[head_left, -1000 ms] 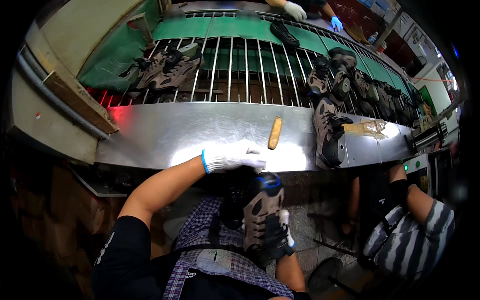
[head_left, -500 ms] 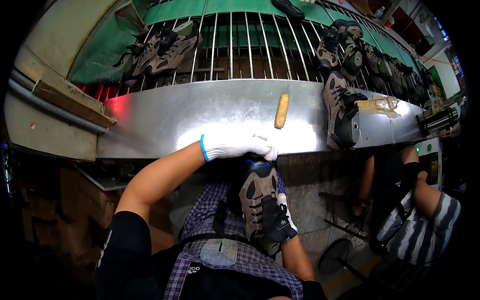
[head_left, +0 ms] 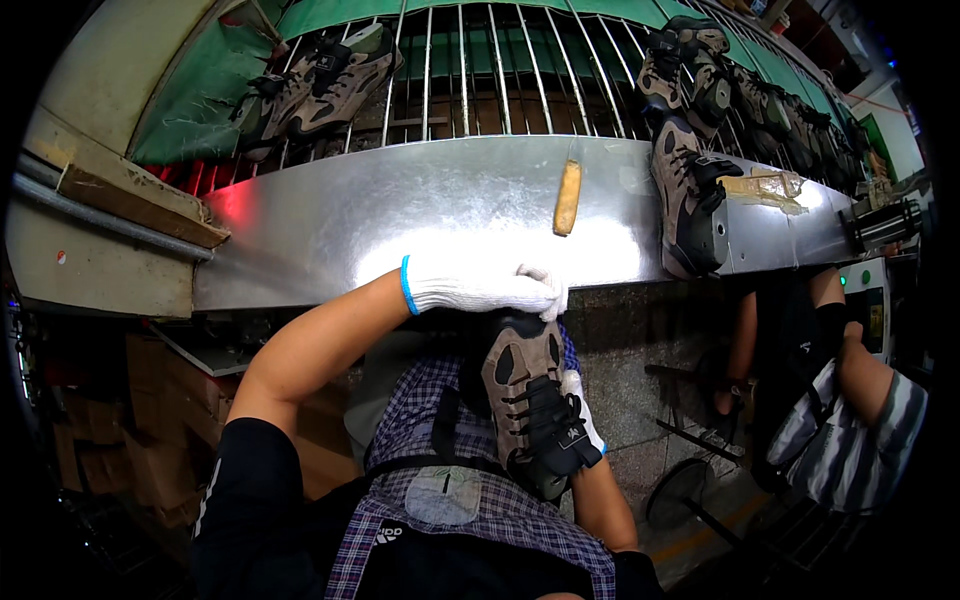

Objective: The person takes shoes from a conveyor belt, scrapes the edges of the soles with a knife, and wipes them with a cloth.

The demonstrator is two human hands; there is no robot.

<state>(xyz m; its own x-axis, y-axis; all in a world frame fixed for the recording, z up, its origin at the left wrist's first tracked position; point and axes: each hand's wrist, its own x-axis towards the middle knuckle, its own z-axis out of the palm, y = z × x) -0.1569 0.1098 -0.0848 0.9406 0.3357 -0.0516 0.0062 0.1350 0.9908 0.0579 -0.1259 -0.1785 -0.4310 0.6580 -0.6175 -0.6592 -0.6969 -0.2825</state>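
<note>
A brown and black lace-up sneaker [head_left: 528, 390] is held in front of my apron, toe toward the metal bench and heel toward me. My right hand [head_left: 582, 408], in a white knit glove, grips its right side; most of those fingers are hidden behind the shoe. My left hand [head_left: 505, 290], also in a white glove with a blue cuff, is closed at the toe, its fingers curled down over the tip. Whatever lies inside those fingers is hidden. Beyond my left hand, a tool with a yellowish wooden handle [head_left: 566, 198] rests on the bench.
The shiny metal bench [head_left: 330, 215] runs across, with a barred rack [head_left: 465, 75] behind it. Another sneaker [head_left: 688, 205] stands on the bench at right; several more sit on the rack. Yellowish tape [head_left: 765, 188] sticks to the bench. At far right sits another person [head_left: 850, 440].
My left hand has shifted slightly right over the toe, covering the blue edge seen there before. The sneaker has moved slightly right with my right hand. The bench appears higher in the view.
</note>
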